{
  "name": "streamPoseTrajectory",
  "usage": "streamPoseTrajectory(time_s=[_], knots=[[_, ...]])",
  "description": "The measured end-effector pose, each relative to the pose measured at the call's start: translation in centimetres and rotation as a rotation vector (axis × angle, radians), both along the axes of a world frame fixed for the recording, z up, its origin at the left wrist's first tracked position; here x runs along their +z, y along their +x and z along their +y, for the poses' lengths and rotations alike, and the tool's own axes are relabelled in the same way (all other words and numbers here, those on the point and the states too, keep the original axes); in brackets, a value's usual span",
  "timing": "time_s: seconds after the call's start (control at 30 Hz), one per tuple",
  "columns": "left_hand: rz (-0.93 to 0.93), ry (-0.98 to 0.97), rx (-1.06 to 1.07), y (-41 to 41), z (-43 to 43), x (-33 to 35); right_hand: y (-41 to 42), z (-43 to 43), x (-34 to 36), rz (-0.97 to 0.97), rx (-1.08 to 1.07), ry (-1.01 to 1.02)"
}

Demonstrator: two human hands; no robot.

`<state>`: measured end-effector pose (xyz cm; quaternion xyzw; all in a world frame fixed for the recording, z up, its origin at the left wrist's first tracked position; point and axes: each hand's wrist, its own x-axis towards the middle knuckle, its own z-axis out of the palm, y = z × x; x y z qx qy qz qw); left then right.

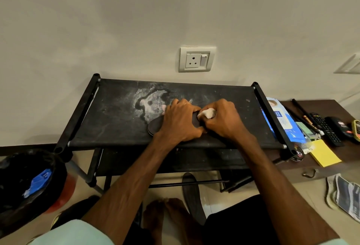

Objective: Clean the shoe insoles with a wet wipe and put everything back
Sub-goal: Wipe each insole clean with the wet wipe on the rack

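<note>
A dark insole [155, 126] lies on the top shelf of a black fabric shoe rack [116, 116]. My left hand [180, 122] lies flat on the insole's middle and holds it down. My right hand [224, 120] grips a crumpled white wet wipe [207, 113] and presses it against the insole's right part, which the hands mostly hide. A second dark insole [191, 194] lies on the floor below the rack, near my bare feet. A blue pack of wet wipes [282, 120] lies just right of the rack.
A black-lined bin [25, 184] with blue waste stands at the lower left. On the brown surface at the right lie a yellow notepad [324, 153], a remote [325, 128], pens and small items. A striped cloth [346, 196] lies on the floor. A wall socket [196, 59] is above the rack.
</note>
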<state>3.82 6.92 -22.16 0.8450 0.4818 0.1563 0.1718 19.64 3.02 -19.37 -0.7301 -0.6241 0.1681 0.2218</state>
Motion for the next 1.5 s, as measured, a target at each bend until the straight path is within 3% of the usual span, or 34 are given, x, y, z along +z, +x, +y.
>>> streamPoseTrajectory(time_s=[0.2,0.4,0.77,1.0,1.2,1.37,1.5], knots=[[0.001,-0.008,0.021,-0.1,0.0,-0.3,4.3,0.4,0.8,-0.011,-0.3,0.061],[-0.019,-0.041,0.004,-0.1,0.0,0.2,-1.1,0.2,0.4,-0.067,-0.035,0.013],[0.118,-0.07,-0.018,-6.1,-1.7,2.6,6.4,-0.7,0.3,-0.044,-0.34,0.093],[0.033,-0.104,0.043,-6.6,-1.5,2.9,4.4,-1.0,0.1,-0.056,-0.291,0.075],[-0.033,-0.093,0.125,-6.0,-1.6,2.5,0.4,-2.3,-0.1,-0.068,0.02,0.036],[-0.045,-0.053,0.124,-4.8,-2.2,1.8,3.5,-2.5,0.5,-0.033,-0.275,0.024],[-0.061,-0.022,0.144,-3.9,-2.3,1.7,1.4,-2.7,0.4,-0.093,-0.13,0.025]])
